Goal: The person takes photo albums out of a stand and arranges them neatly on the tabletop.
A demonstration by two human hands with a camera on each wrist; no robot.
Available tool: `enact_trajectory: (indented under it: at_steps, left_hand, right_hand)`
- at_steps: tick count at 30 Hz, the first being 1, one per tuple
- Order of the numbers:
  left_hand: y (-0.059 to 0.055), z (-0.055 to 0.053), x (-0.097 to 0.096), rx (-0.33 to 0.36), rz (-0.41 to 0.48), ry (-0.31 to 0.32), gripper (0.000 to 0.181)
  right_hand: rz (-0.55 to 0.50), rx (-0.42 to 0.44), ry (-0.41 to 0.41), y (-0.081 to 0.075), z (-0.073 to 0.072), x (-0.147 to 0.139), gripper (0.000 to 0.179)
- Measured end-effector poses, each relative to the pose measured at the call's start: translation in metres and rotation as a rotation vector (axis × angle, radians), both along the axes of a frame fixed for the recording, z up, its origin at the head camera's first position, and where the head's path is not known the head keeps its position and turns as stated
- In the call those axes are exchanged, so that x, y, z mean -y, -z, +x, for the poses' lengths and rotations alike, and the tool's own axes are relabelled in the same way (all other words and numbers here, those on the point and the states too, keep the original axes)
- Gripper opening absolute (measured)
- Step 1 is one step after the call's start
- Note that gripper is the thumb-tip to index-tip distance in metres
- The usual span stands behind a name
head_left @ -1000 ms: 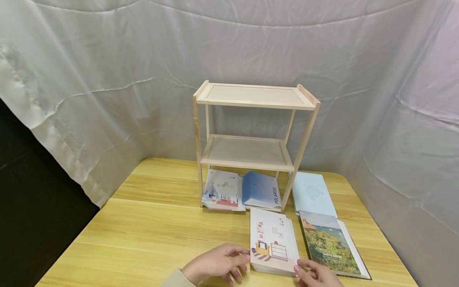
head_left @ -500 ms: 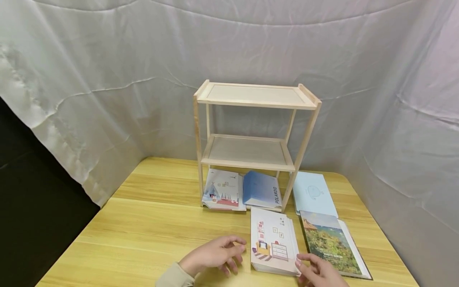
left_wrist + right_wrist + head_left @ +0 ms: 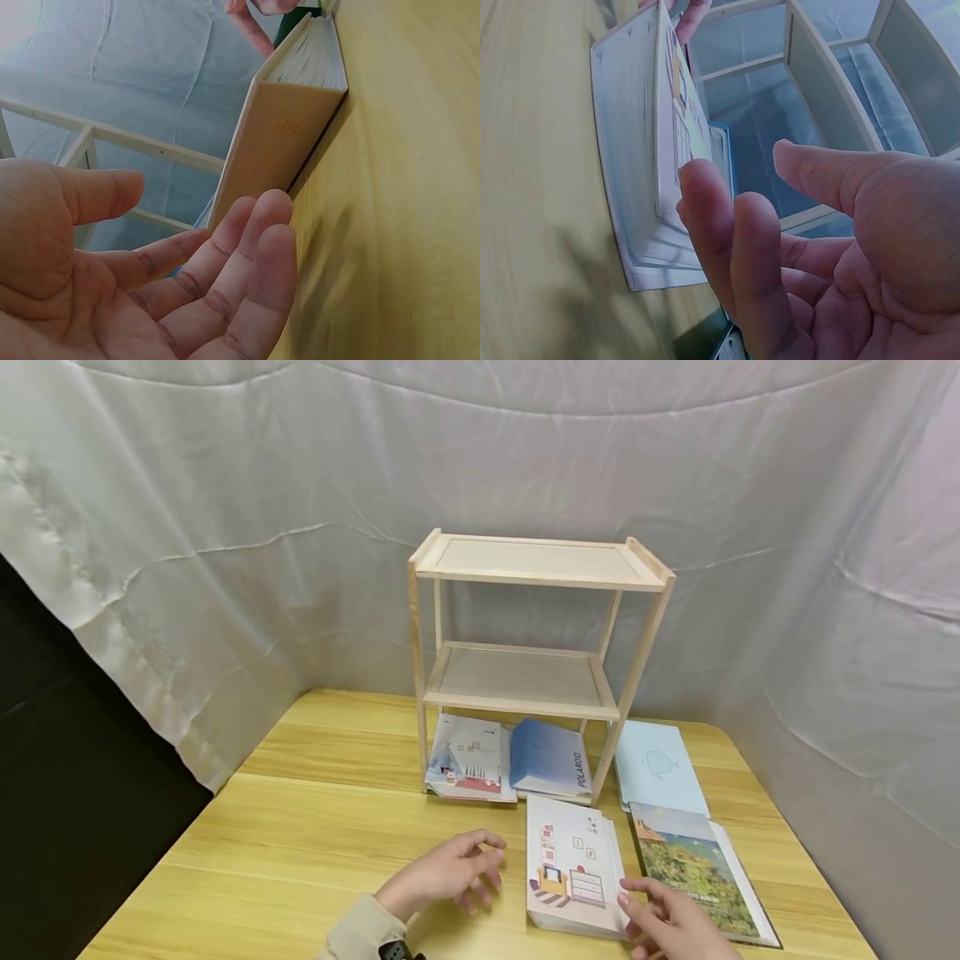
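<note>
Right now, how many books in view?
5: tent-cover book and blue book below the middle shelf, furniture-cover book in front, landscape book and whale book at right. More could be hidden beneath.

Head camera looks forward and down at the shelf (image 3: 525,678) from farther off; 2 tilted wrist close-ups share 1 album (image 3: 576,860) from opposite sides, shelf seemingly behind.

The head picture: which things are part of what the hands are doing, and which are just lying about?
Probably for the job:
left hand
right hand
white book with the chair, between them
maybe the shelf

Seem to be just lying about:
green book
light blue book
tent book and Polaroid book, under the shelf's middle board
</note>
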State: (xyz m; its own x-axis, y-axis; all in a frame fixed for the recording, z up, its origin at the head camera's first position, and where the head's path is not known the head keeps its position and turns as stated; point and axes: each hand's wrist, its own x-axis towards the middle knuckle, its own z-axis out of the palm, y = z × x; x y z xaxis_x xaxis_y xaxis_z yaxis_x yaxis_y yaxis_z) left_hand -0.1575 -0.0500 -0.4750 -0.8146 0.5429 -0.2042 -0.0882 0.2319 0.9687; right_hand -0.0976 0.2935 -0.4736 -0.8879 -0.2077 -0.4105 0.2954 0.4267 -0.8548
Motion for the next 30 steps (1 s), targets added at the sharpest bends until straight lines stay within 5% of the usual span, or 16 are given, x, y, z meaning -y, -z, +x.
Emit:
enact_trajectory:
  at_steps: [9, 30]
  left_hand:
    - [-0.001, -0.011, -0.001, -0.016, -0.006, -0.031, 0.038]
    - [-0.013, -0.052, -0.007, -0.051, -0.046, -0.122, 0.050]
  right_hand:
    - [-0.017, -0.010, -0.007, -0.007, -0.007, 0.004, 0.080]
    - [0.136, -0.250, -0.119, -0.027, -0.051, 0.012, 0.069]
